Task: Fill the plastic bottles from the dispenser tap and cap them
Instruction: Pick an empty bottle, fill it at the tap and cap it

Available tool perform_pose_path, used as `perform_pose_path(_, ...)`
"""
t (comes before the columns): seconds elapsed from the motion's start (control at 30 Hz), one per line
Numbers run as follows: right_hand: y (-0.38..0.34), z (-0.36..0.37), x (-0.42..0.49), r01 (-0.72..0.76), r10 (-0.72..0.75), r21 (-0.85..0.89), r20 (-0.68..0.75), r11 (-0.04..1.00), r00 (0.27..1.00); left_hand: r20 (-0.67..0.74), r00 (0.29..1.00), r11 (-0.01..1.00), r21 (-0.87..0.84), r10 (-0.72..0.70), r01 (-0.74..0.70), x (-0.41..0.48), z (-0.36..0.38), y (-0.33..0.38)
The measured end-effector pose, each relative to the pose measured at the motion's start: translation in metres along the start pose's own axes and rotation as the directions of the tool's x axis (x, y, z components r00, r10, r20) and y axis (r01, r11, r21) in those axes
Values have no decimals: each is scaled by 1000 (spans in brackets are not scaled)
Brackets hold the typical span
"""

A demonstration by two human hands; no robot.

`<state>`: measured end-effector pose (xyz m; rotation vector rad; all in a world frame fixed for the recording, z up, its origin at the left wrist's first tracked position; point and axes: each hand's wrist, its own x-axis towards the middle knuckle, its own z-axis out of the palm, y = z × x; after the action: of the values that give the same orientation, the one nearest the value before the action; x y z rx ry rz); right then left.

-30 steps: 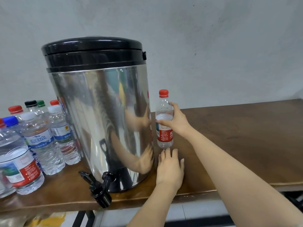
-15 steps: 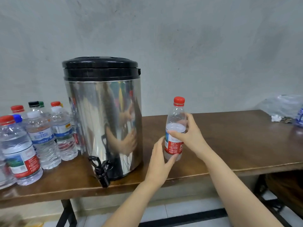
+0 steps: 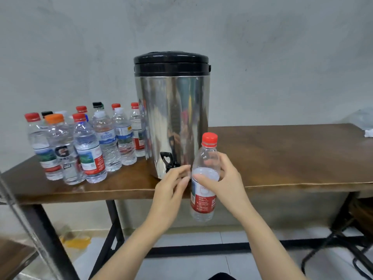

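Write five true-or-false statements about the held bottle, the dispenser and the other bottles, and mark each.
1. The right hand grips a red-labelled bottle. True.
2. That bottle has no cap. False: a red cap is on it.
3. That bottle stands on the table. False: it is held in the air before the table's edge.
4. The steel dispenser has a black lid. True.
5. The other bottles stand right of the dispenser. False: they stand left of it.

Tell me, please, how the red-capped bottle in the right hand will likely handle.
The bottle looks thin clear plastic, so the right hand could dent it. Tall and narrow, it may tip easily when stood down. Its red cap is on, so spills seem unlikely.
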<state>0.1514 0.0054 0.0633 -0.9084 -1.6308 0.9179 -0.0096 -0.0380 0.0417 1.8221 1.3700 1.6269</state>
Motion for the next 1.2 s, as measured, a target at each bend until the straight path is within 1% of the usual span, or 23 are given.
perform_pose_path(0.07,1,17,-8,-18,18,-5,33,1000,999,-61,997,998,36,43,-41,3,-22,11)
perform_pose_path(0.1,1,26,-11,-26,26,-8,55,1000,998,-60,997,998,34,48,-46,6,-31,17)
perform_pose_path(0.27,-2,69,-16,-19,25,-35,177,999,984,147,988,996,-71,-39,50,26,-64,39)
perform_pose_path(0.33,-3,81,-17,-26,35,-43,215,999,976,189,980,993,-85,-60,77,29,-76,39)
perform_pose_path(0.4,-3,92,-16,-43,51,-38,220,998,974,162,980,979,-150,-114,138,30,-85,36)
perform_pose_path(0.47,-5,102,-17,-48,56,-43,207,998,977,56,982,956,-225,-182,190,30,-90,31)
perform_pose_path(0.5,-6,107,-17,-43,53,-52,203,998,978,-22,977,953,-227,-212,202,30,-92,28)
perform_pose_path(0.57,-7,118,-17,-27,41,-70,206,997,978,-156,965,971,-145,-211,189,29,-94,22)
perform_pose_path(0.6,-7,124,-16,-25,40,-74,214,997,976,-181,968,983,-71,-177,167,28,-96,20)
perform_pose_path(0.63,-8,128,-16,-25,41,-73,221,997,974,-168,976,990,8,-137,141,27,-98,18)
perform_pose_path(0.67,-8,132,-15,-29,44,-68,224,997,974,-121,987,992,56,-109,117,25,-101,17)
perform_pose_path(0.7,-8,135,-14,-35,49,-63,226,997,973,-55,993,993,50,-102,105,24,-105,16)
perform_pose_path(0.77,-9,139,-12,-51,60,-49,228,998,972,56,987,985,-83,-149,154,22,-116,14)
perform_pose_path(0.8,-8,141,-11,-51,60,-45,232,998,971,76,981,970,-154,-176,186,21,-120,12)
perform_pose_path(0.83,-8,143,-11,-48,58,-48,237,998,970,52,978,959,-192,-201,208,21,-124,12)
perform_pose_path(0.87,-8,145,-11,-46,58,-55,243,997,968,-5,974,952,-213,-225,219,21,-126,12)
perform_pose_path(0.93,-7,151,-11,-40,57,-74,245,996,968,-158,952,947,-229,-264,225,23,-126,12)
perform_pose_path(0.97,-7,155,-12,-33,52,-82,239,996,970,-211,941,954,-205,-263,220,25,-126,9)
perform_pose_path(1.0,-6,158,-12,-29,49,-90,229,996,972,-231,940,962,-163,-251,217,26,-127,7)
perform_pose_path(1.07,-5,162,-10,-34,52,-89,208,995,977,-175,958,971,-113,-226,209,27,-129,2)
perform_pose_path(1.13,-3,163,-7,-41,58,-86,197,995,979,-87,964,959,-158,-252,236,27,-131,1)
perform_pose_path(1.2,-1,164,-5,-40,58,-92,203,995,977,-60,961,948,-191,-271,256,28,-135,0)
